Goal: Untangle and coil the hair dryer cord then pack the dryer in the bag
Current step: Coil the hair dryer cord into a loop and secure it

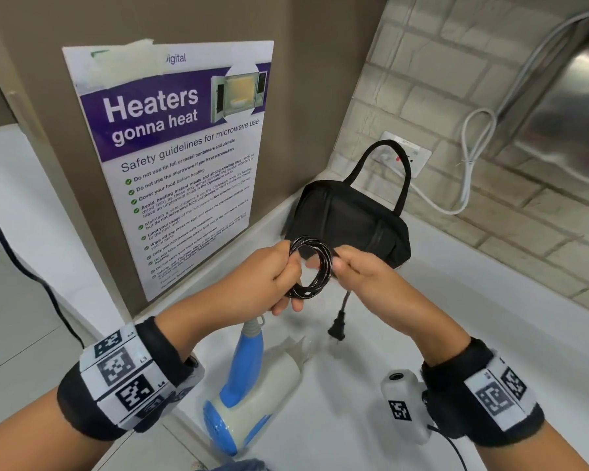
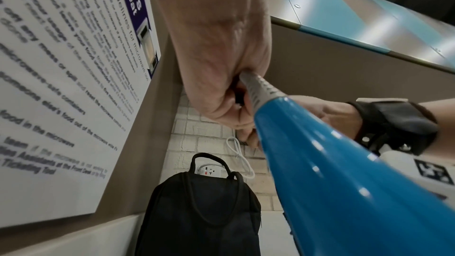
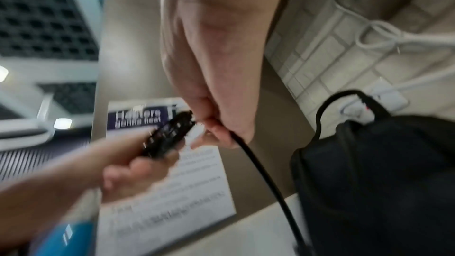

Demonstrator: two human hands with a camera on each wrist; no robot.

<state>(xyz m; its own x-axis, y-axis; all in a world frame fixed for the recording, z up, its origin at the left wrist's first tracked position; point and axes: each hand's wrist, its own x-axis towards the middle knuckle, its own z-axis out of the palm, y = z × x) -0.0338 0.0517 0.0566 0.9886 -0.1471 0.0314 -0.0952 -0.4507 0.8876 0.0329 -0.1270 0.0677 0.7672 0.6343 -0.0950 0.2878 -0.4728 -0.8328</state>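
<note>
A black cord coil (image 1: 312, 266) of several loops is held up between both hands above the white counter. My left hand (image 1: 276, 277) grips its left side. My right hand (image 1: 351, 263) pinches the cord at the coil's right side. The free end hangs down to the black plug (image 1: 337, 329), just above the counter. The blue and white hair dryer (image 1: 252, 385) dangles below my left hand by its grey strain relief (image 2: 258, 89). The black bag (image 1: 347, 222) with a loop handle stands behind the hands, in the corner.
A microwave safety poster (image 1: 177, 158) is on the brown panel at left. On the tiled back wall are a socket (image 1: 405, 154) and a white cable (image 1: 470, 164). A steel appliance (image 1: 565, 107) sits at upper right. The white counter (image 1: 456, 283) extends right.
</note>
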